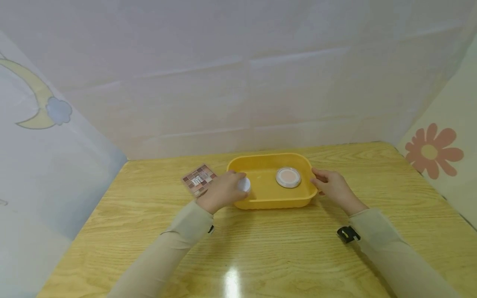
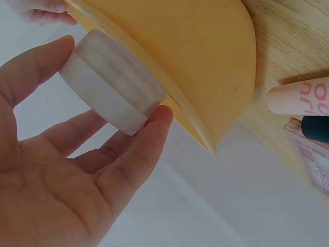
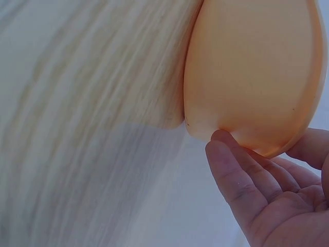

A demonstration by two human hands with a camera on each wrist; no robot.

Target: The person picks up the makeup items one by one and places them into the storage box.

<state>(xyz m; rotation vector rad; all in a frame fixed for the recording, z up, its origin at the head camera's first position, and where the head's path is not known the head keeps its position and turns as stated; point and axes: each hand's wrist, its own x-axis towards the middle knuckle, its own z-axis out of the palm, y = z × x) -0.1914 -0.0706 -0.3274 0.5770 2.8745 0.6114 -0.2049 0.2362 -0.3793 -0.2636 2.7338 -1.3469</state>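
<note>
My left hand (image 1: 223, 190) pinches a small round cosmetic jar (image 2: 112, 81) between thumb and fingertips, at the left end of a yellow plastic tray (image 1: 272, 204). The jar's pale disc-shaped face turns toward the tray's inside in the head view. At the opposite end my right hand (image 1: 333, 188) grips the tray's wall, its thumb up at the rim and its fingers against the outside, as the right wrist view shows. Inside the tray, toward the right, lies a round clear-edged container (image 1: 288, 177) with a beige centre.
An eyeshadow palette (image 1: 197, 179) lies left of the tray, partly behind my left hand. Beside it, in the left wrist view, are a pale pink tube (image 2: 298, 98) with pink lettering and a black-ended item (image 2: 316, 127). A cloth-like wall stands behind the wooden table (image 1: 283, 256).
</note>
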